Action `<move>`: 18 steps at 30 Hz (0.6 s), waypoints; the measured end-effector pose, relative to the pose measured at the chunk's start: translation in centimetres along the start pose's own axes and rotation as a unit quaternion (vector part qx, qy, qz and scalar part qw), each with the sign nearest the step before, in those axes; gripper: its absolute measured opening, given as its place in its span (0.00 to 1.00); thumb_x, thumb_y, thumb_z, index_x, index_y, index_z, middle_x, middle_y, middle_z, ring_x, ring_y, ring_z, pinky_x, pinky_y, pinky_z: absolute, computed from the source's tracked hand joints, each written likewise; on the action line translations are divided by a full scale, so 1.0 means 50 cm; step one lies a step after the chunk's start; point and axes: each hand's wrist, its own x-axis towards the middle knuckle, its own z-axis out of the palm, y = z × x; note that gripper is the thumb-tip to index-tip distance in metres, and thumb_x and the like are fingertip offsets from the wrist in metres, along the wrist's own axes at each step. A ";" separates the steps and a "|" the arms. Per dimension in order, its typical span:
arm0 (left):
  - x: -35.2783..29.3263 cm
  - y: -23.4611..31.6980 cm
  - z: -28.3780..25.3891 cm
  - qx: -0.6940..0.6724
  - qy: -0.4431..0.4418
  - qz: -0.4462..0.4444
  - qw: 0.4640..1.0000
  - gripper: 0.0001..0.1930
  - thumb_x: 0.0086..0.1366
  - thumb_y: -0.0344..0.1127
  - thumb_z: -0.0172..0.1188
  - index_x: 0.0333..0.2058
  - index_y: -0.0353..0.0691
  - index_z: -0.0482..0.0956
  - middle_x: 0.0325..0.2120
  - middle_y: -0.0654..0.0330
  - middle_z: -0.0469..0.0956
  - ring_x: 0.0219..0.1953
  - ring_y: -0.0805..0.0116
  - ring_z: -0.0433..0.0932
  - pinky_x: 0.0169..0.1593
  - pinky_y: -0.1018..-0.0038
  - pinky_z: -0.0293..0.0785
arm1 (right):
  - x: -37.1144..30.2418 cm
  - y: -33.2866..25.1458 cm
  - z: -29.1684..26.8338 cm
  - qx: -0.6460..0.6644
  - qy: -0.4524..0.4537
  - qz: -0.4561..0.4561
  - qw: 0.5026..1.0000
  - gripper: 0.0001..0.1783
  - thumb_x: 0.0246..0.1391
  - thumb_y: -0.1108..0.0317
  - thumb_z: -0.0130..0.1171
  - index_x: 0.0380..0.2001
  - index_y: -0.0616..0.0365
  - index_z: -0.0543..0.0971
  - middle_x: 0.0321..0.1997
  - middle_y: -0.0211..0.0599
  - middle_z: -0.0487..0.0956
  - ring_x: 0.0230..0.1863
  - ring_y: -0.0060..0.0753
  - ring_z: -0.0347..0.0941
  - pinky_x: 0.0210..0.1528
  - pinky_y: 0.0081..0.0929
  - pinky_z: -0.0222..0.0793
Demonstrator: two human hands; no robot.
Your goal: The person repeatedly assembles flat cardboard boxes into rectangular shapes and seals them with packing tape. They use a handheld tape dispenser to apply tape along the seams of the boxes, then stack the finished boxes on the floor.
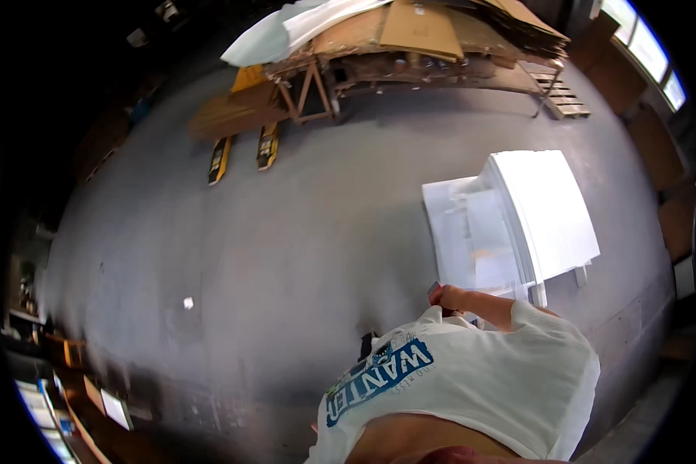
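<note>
In front of my body, my right hand (452,299) is closed round a small red object (435,291), whose kind I cannot make out. The hand is near the close edge of a low stack of white sheets (545,213) to the right. On the left part of that stack lies a lower, translucent-looking whitish layer (475,232), blurred by motion. My left hand is not in view; that arm is hidden past my white T-shirt (472,371).
A cluttered workbench (348,42) with cardboard sheets (419,29) stands at the far side. Yellow pallet-truck forks (267,147) stick out beside it, below a brown board (236,110). A wooden pallet (562,97) lies far right. A small white scrap (188,303) is on the grey floor.
</note>
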 end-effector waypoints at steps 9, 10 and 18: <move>0.285 0.775 0.125 0.087 -0.032 0.209 0.974 0.11 0.65 0.36 0.54 0.40 0.35 0.76 0.30 0.55 0.81 0.23 0.67 0.78 0.21 0.75 0.71 | 0.008 -0.002 -0.074 0.216 0.058 0.171 0.959 0.25 0.51 0.86 0.53 0.45 0.44 0.84 0.48 0.33 0.80 0.51 0.37 0.74 0.52 0.37 0.73; 0.299 0.842 0.167 0.094 -0.046 0.230 0.967 0.11 0.66 0.36 0.53 0.41 0.35 0.76 0.31 0.55 0.81 0.24 0.68 0.79 0.21 0.75 0.72 | 0.034 -0.007 -0.079 0.232 0.057 0.171 0.956 0.24 0.50 0.86 0.53 0.43 0.45 0.85 0.48 0.33 0.80 0.52 0.36 0.73 0.54 0.35 0.71; 0.246 1.118 0.547 0.401 -0.148 0.305 0.851 0.09 0.65 0.35 0.57 0.39 0.39 0.81 0.36 0.59 0.82 0.28 0.70 0.79 0.30 0.69 0.75 | 0.311 -0.010 -0.337 0.238 0.104 0.124 0.958 0.23 0.42 0.81 0.58 0.39 0.42 0.86 0.48 0.38 0.81 0.51 0.33 0.71 0.55 0.34 0.68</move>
